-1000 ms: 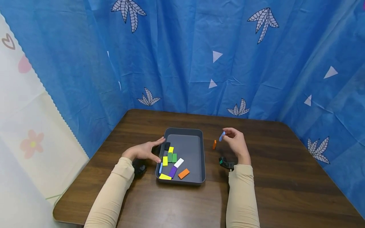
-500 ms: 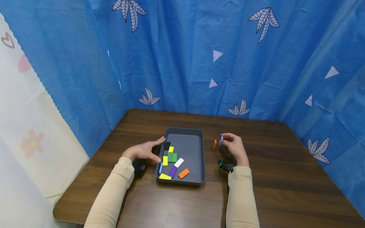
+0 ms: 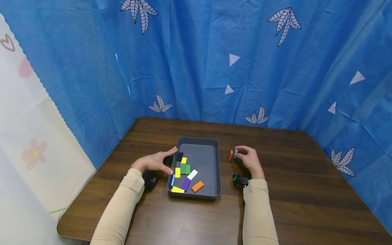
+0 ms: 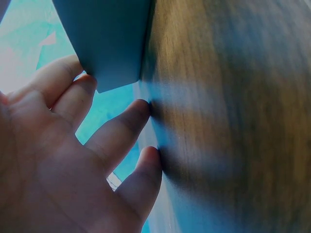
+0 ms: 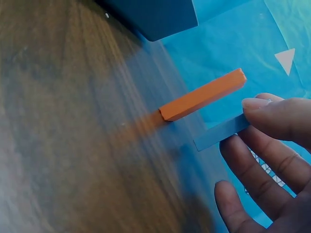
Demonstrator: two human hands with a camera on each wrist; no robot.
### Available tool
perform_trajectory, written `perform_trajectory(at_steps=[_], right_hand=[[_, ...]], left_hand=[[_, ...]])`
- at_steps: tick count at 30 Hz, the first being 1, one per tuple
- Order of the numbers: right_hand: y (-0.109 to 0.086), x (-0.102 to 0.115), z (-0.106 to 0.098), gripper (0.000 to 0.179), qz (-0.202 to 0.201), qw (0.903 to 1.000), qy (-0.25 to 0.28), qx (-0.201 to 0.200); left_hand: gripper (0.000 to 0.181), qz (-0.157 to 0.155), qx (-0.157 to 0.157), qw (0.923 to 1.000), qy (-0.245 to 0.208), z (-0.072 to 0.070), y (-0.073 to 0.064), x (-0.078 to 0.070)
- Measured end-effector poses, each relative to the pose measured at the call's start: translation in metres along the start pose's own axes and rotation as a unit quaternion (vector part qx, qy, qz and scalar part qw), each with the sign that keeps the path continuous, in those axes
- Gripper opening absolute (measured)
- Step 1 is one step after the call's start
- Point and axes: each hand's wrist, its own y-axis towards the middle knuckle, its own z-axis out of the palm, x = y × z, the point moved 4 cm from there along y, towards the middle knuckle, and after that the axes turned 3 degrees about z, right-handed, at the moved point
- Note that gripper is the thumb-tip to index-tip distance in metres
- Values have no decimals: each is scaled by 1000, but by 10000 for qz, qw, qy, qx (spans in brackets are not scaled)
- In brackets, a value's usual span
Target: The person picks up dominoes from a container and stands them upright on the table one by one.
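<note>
My right hand (image 3: 251,161) pinches a light blue domino block (image 3: 235,153) upright between thumb and fingers. In the right wrist view, the block's (image 5: 219,132) lower end is close to the table; whether it touches I cannot tell. Just left of it, apart, an orange domino block (image 3: 231,155) stands on end on the table. At the tray's left side, my left hand (image 3: 154,162) is spread, with fingers and thumb at the wall of the grey tray (image 3: 219,170). The left wrist view shows its fingers (image 4: 119,131) fairly straight, some against the tray's outer wall, others at the tabletop.
Inside the tray, mostly at left and front, lie several domino blocks: yellow, green, a black (image 3: 180,156), a white (image 3: 192,175), a purple (image 3: 185,184) and an orange one. The brown wooden table (image 3: 306,190) extends to the right. Blue curtains (image 3: 196,68) hang behind it.
My right hand has lowered and moved left, bringing the light blue domino block from a raised, tilted pose to upright beside the orange one. The left hand has stayed at the tray.
</note>
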Motion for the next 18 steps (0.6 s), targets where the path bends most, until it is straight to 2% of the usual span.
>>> perform_trajectory(at_steps=[14, 18], right_hand=[[1, -4, 0, 27, 159, 9998, -90, 86], [2, -6, 1, 26, 156, 9997, -156, 79]], left_hand=[[102, 28, -21, 10000, -70, -1, 0, 0], [101, 51, 1, 10000, 58, 0, 0, 0]])
